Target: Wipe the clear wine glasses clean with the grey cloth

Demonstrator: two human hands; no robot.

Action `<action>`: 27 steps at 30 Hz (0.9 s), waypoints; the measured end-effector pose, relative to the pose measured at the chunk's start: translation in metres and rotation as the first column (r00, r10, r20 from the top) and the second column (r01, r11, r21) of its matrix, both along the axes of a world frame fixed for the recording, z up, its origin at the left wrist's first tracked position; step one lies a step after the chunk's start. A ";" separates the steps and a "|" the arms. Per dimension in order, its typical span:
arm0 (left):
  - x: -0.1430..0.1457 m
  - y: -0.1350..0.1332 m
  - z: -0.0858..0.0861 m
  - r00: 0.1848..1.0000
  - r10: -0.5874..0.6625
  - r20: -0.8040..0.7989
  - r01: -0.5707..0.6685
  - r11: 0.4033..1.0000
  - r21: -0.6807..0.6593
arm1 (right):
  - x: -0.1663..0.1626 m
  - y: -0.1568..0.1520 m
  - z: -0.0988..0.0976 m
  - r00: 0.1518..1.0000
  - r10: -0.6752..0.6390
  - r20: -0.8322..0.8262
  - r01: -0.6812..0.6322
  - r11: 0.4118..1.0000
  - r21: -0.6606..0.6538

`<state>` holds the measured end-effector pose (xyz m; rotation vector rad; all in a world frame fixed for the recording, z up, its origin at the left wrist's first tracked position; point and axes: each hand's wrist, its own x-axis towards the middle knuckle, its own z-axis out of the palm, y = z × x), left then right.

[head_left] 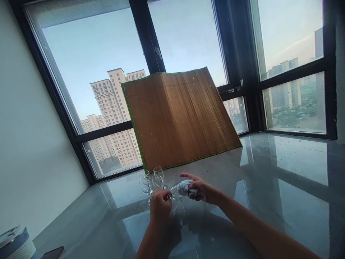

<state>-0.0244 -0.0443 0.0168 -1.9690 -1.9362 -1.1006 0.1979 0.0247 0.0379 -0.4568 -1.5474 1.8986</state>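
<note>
My left hand (161,205) is closed, its fingers pinching the base end of a small stemmed glass (174,191). The glass lies roughly sideways above the glossy grey surface, its bowl toward my right hand. My right hand (202,190) grips a crumpled white cloth (185,188) against the bowl, hiding the rim. Its index finger points out to the left, over the cloth. Several clear stemmed glasses (158,174) stand upright in a cluster just beyond my left hand, which partly covers their feet.
Behind the glasses, a brown slatted mat (183,117) with green edging leans against the dark window frame (113,128). A lidded cup (17,242) and a dark flat phone-like object (54,253) sit at the lower left. The glossy surface (269,216) reflects the windows. A pale wall (32,144) bounds the left.
</note>
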 end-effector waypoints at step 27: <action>0.030 0.010 -0.016 0.655 -0.280 0.702 0.293 0.950 0.105 | -0.033 -0.025 -0.008 0.967 -0.232 0.106 0.227 0.972 0.059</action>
